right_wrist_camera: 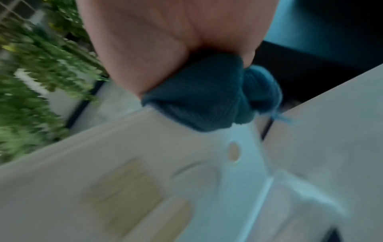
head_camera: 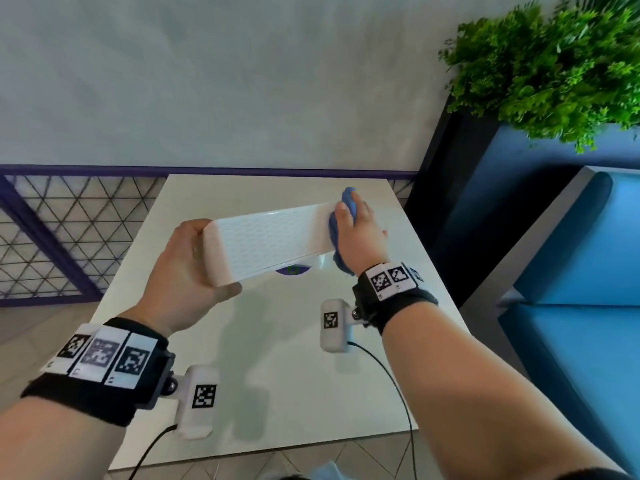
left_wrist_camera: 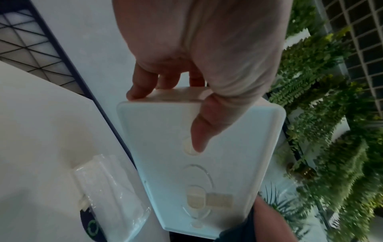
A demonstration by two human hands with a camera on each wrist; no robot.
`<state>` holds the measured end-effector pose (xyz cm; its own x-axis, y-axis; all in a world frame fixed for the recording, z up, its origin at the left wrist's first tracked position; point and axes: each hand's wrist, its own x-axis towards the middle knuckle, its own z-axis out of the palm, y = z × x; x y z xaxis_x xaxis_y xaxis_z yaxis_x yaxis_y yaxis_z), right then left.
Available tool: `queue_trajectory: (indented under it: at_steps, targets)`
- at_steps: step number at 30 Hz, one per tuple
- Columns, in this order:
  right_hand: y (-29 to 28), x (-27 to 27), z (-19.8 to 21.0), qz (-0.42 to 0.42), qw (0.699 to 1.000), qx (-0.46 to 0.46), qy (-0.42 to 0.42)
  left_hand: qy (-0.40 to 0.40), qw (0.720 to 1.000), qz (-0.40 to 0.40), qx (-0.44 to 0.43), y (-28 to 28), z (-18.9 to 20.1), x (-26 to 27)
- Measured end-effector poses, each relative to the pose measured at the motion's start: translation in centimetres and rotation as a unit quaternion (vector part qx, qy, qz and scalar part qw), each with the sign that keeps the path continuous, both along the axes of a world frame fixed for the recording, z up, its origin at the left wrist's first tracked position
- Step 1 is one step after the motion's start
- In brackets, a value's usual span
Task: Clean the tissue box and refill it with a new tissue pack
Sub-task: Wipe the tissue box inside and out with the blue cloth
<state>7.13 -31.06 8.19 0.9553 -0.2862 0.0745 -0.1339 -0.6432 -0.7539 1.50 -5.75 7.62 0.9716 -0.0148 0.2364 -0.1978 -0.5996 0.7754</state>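
A long white tissue box (head_camera: 270,240) with a dimpled side is held in the air over the white table (head_camera: 277,358). My left hand (head_camera: 183,268) grips its near end, thumb on the underside (left_wrist_camera: 199,131). My right hand (head_camera: 356,230) holds a bunched blue cloth (head_camera: 348,202) against the box's far end; the right wrist view shows the cloth (right_wrist_camera: 207,95) on the box's edge (right_wrist_camera: 145,163), blurred. A clear-wrapped tissue pack (left_wrist_camera: 107,188) lies on the table below the box, mostly hidden in the head view.
A purple-framed mesh railing (head_camera: 52,230) runs behind the table on the left. A blue padded bench (head_camera: 571,306) stands at the right, with a leafy plant (head_camera: 554,64) in a dark planter above it. Cables trail from both wrist cameras over the table's near part.
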Motion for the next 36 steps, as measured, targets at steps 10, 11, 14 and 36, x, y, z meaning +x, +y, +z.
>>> queue_trajectory:
  at_steps: [10,11,14,36]
  targets:
    - [2.4,-2.7,-0.4,0.095,0.993,-0.026,-0.062,-0.008,0.999,0.004,0.030,-0.8,0.6,0.1]
    - [0.7,-1.6,-0.6,0.053,0.998,0.018,-0.035,-0.005,1.000,0.004,0.030,-0.7,0.7,0.1]
    - [-0.2,0.3,-0.8,-0.004,0.999,0.041,0.017,0.001,0.999,0.000,0.032,-1.1,0.4,0.1]
    - [-1.8,-2.5,-0.3,0.232,0.961,-0.146,-0.040,0.052,0.995,-0.082,0.005,0.4,1.1,1.6]
